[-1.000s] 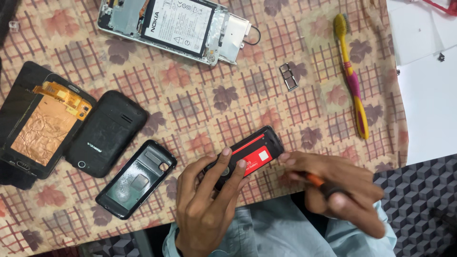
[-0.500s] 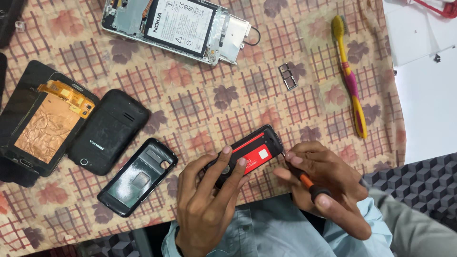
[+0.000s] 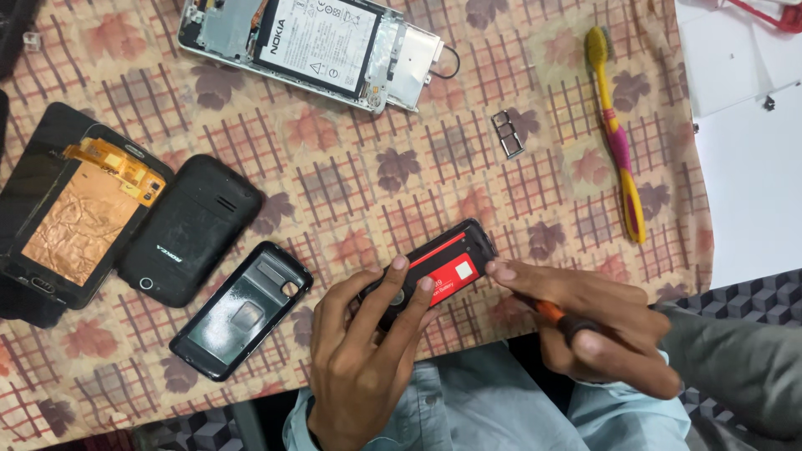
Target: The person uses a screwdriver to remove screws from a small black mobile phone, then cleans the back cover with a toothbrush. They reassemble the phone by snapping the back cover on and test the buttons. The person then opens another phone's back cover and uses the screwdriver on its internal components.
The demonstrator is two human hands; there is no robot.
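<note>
Gripping a small black phone (image 3: 430, 271) with its red battery exposed, the left hand (image 3: 363, 359) curls fingers around it near the cloth's (image 3: 351, 179) front edge. The right hand (image 3: 601, 330) closes on an orange-handled screwdriver (image 3: 555, 316) at the phone's corner. The phone's back cover (image 3: 241, 309) lies left of it, already off; the battery remains in.

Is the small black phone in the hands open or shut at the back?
Open: the phone has no back cover, its red battery exposed.

Your left hand (image 3: 359, 367) and right hand (image 3: 597, 330) meet on the small phone (image 3: 439, 267) at the table's near edge. Left of it lie a back cover (image 3: 242, 309), another phone (image 3: 192, 230) and a screen panel (image 3: 79, 217). Farther away lies an opened phone (image 3: 317, 46), with a card tray (image 3: 508, 134) and toothbrush (image 3: 616, 134) to its right.
</note>
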